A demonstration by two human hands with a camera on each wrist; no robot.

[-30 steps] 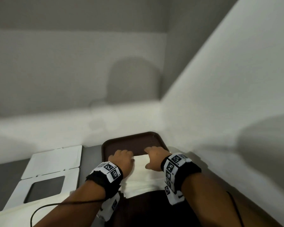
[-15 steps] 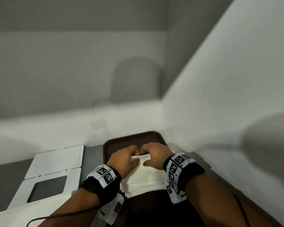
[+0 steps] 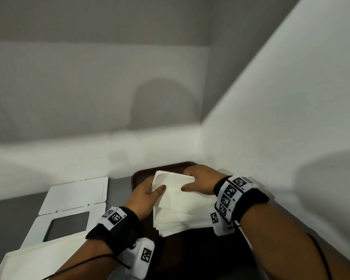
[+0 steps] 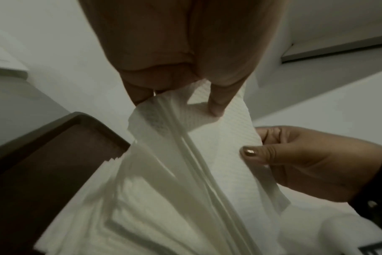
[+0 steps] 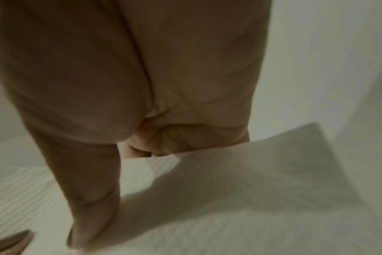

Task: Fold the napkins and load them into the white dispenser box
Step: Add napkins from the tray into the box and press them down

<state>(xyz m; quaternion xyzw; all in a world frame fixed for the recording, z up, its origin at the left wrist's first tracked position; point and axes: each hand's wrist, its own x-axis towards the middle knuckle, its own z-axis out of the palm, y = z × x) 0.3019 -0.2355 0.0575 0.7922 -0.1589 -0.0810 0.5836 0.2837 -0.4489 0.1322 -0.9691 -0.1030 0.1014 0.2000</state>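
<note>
Since a second ago both hands went from pressing flat on the stack to lifting its far edge: the left hand [image 3: 148, 196] now pinches the far-left corner of the top napkin [image 3: 176, 190], thumb on top and fingers underneath, and the right hand [image 3: 200, 181] grips the far-right edge the same way, thumb over the sheet. That napkin is raised at the far side and tilted back toward the person, its near part on the napkin stack [image 3: 180, 221], which lies on the brown tray [image 3: 141, 174] in the corner by the wall. Left-wrist view shows several thin layers fanning out under the left fingers [image 4: 216, 105], so more than one sheet may be caught. White dispenser box [image 3: 69, 221] sits just left of the tray, lid open, window empty, nothing loaded yet. Likely step: folding the sheet toward the near edge. Risks: extra sheets dragging along with the top one because layers cling; uneven pull between the two hands giving a skewed crease; thin paper tearing at the pinched corners.
</note>
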